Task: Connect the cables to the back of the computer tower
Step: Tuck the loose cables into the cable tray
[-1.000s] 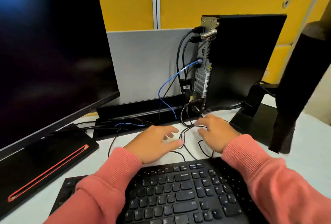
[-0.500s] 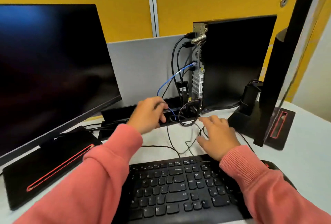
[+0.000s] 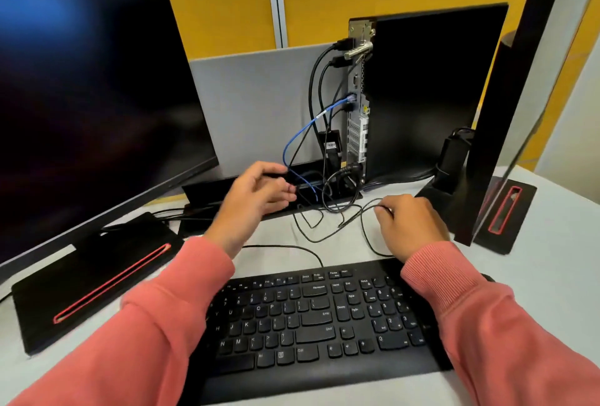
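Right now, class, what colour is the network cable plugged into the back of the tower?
Blue. The cable runs into the tower, shown in the head view.

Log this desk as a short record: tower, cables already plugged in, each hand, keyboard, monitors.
tower: computer tower upright, back panel facing left
plugged in: blue cable and several black cables run into the back panel
left hand: raised near the cable tray, fingers curled; whether it holds a cable is unclear
right hand: on the desk, fingers on a thin black cable
keyboard: nearest, in front
monitors: left monitor dark
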